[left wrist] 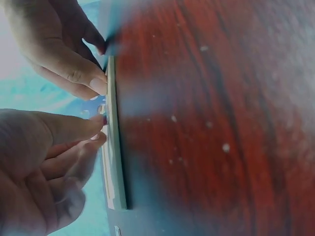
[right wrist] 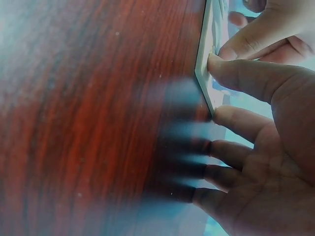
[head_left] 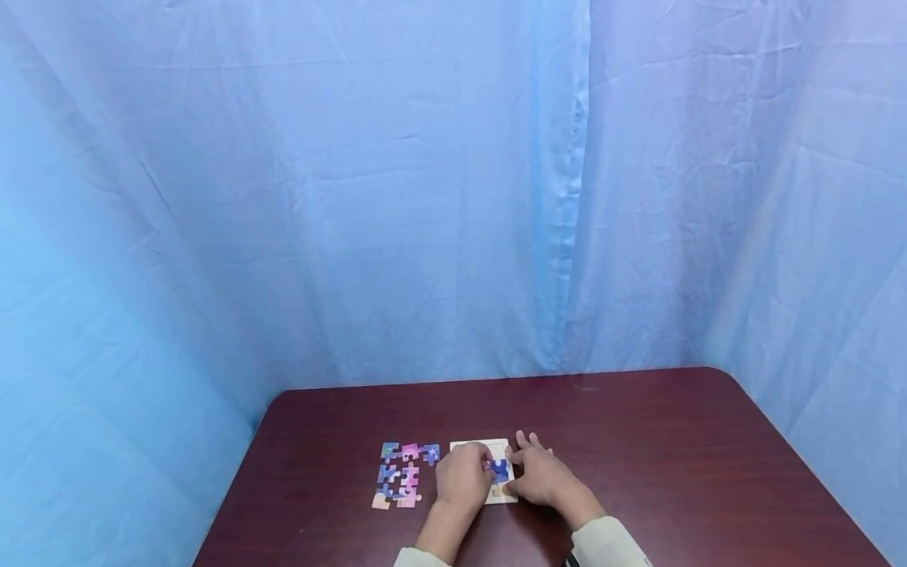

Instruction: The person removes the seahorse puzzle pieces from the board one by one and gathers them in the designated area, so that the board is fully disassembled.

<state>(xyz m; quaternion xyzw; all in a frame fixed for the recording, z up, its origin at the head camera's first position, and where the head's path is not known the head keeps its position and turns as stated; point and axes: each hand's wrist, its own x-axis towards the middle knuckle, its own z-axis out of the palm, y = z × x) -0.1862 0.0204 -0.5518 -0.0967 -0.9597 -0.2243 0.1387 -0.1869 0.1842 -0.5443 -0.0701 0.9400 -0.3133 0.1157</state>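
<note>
A shallow pale puzzle tray lies on the table, with blue pieces showing inside it between the hands. My left hand is over the tray's left part, covering much of it. Its thumb and forefinger pinch a small puzzle piece, mostly hidden by the fingertips. At the tray's right side is my right hand, fingers spread and fairly straight. Its thumb presses on the tray near the front corner, while the forefinger touches the side edge. The other fingertips rest on the table.
Left of the tray, several loose jigsaw pieces in blue, pink and cream lie in rough rows, close together. The dark red wooden table has rounded back corners. A light blue curtain hangs behind it and along both sides.
</note>
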